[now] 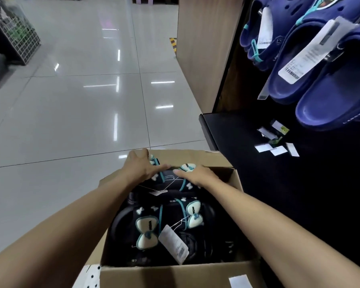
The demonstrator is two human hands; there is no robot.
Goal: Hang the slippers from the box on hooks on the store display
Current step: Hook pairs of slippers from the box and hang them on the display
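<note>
An open cardboard box [175, 273] on the floor holds several dark navy slippers with teal straps and white bows. A pair of these slippers [170, 179] lies at the far end of the box. My left hand [141, 165] grips its left side, fingers curled over the edge. On the pair's right side rests my right hand [195, 174], fingers wrapped over it beside a white bow. Another pair [166, 221] with a white price tag lies nearer in the box. Blue slippers [320, 80] with tags hang on the display at the upper right.
The display has a wooden side panel [206, 48] and a black base shelf [268, 163] with loose paper tags [276, 142] on it. Glossy tiled floor [81, 100] stretches to the left. A wire-mesh rack [19, 38] stands at the far left.
</note>
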